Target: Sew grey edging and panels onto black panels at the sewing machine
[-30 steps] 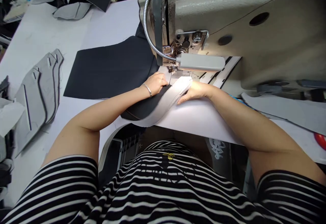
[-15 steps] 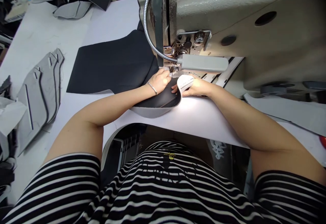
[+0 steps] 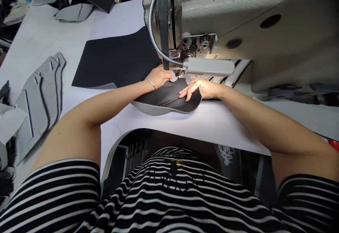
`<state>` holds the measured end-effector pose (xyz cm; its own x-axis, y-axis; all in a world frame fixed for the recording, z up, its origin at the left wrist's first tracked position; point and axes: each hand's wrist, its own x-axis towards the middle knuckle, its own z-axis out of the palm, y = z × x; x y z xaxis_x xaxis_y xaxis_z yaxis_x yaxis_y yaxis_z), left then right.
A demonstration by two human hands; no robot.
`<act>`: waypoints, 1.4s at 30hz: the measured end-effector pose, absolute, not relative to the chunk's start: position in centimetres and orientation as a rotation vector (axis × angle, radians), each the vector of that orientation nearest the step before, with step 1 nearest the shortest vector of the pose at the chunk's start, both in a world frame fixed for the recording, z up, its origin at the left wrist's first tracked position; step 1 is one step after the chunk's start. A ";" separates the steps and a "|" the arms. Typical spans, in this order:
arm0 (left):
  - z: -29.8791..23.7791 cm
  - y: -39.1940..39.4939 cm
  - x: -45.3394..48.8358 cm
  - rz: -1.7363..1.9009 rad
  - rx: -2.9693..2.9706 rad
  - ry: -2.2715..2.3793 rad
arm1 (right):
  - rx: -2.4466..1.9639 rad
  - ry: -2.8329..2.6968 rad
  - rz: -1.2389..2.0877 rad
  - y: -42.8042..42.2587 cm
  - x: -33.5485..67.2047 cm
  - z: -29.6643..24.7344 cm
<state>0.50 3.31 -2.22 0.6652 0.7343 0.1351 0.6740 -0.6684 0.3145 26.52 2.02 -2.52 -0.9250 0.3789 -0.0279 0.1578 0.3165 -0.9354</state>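
A curved piece of black leatherette [image 3: 169, 100] with a grey backing and a line of orange stitching lies under both my hands, its far end at the sewing machine's presser foot [image 3: 177, 72]. My left hand [image 3: 159, 77] grips it right beside the foot, with a bracelet on the wrist. My right hand [image 3: 202, 89] holds its other end, fingers spread on the black face near the raised edge. The needle is hidden by the lamp and my left fingers.
The sewing machine head [image 3: 265, 24] fills the upper right, with a gooseneck lamp [image 3: 209, 67] over the foot. A flat black panel [image 3: 116, 60] lies left of it on the white table [image 3: 212, 125]. Grey stitched pieces [image 3: 39, 95] lie at the left.
The grey edge that curled up at my right hand has turned down, leaving the black face showing. My right hand has moved farther from my body, and the piece lies flatter.
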 end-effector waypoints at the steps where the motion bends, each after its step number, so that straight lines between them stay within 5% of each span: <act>1: -2.2 3.4 0.5 0.348 2.663 1.140 | -0.471 -2.458 1.527 1.7 26.4 -2.7; 5: -2.1 3.4 1.3 0.228 2.745 1.139 | -0.381 -2.616 1.165 0.8 25.4 -3.8; 24: -2.8 1.6 2.9 0.154 2.810 1.343 | -0.867 -2.771 0.487 -4.8 15.5 -4.6; 42: -3.3 1.1 1.2 0.288 2.730 1.236 | -1.298 -2.718 0.526 -4.2 11.0 -4.4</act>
